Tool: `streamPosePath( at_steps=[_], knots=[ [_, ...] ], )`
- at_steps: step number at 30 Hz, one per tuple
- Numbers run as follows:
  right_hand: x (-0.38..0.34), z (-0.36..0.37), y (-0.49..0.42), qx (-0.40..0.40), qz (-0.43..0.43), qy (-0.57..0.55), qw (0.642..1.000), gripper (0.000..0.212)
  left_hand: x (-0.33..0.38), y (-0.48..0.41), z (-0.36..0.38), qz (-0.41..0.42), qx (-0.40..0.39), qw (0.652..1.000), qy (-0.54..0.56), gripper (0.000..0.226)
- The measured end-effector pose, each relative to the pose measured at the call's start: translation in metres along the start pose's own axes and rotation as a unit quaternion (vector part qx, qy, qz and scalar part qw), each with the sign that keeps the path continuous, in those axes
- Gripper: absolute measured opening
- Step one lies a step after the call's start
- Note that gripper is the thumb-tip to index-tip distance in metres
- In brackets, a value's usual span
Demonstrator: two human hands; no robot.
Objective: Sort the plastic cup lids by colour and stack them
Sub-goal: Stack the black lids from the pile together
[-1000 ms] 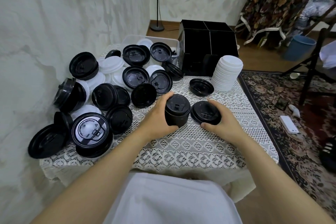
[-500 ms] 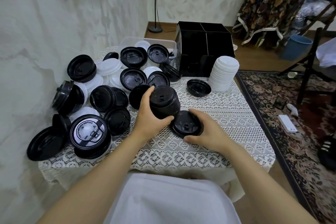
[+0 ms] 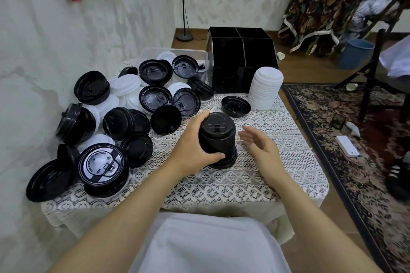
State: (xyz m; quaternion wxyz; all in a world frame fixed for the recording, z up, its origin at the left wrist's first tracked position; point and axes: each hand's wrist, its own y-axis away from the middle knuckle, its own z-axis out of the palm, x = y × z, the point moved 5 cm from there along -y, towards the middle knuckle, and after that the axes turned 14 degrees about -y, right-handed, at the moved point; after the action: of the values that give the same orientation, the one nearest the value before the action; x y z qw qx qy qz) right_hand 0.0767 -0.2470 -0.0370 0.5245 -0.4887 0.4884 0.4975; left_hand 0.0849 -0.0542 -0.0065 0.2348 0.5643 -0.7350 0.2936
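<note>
**A:** Where's the black stack?

**B:** The stack of black lids (image 3: 217, 137) stands near the middle of the counter (image 3: 221, 182), tops up. The left hand (image 3: 192, 147) has its grip curled round the stack's left side, thumb low at the front and fingers at the far upper edge.

**A:** And the other hand?

**B:** The right hand (image 3: 264, 150) hovers just beside the stack on its right. Its grip is wide open, fingers spread, holding nothing. It's blurred, so I can't say whether a fingertip touches the stack.

**A:** The white ones?

**B:** A tall stack of white lids (image 3: 265, 88) sits at the counter's far right, with a single black lid (image 3: 235, 106) just beside it. The mixed pile (image 3: 133, 104) of black and white lids covers the left side
</note>
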Motion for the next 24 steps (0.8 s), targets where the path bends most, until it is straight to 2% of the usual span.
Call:
streamPosePath(
  at_steps=[17,24],
  knots=[
    [0.006,-0.001,-0.004,-0.017,-0.008,0.027,0.999,0.046,-0.002,0.003,0.017,-0.001,-0.044,0.999,-0.023,0.101],
    [0.002,0.010,0.003,-0.097,-0.007,0.057,0.994,0.063,-0.002,0.005,0.020,0.017,-0.048,0.998,-0.037,0.101]
  ],
)
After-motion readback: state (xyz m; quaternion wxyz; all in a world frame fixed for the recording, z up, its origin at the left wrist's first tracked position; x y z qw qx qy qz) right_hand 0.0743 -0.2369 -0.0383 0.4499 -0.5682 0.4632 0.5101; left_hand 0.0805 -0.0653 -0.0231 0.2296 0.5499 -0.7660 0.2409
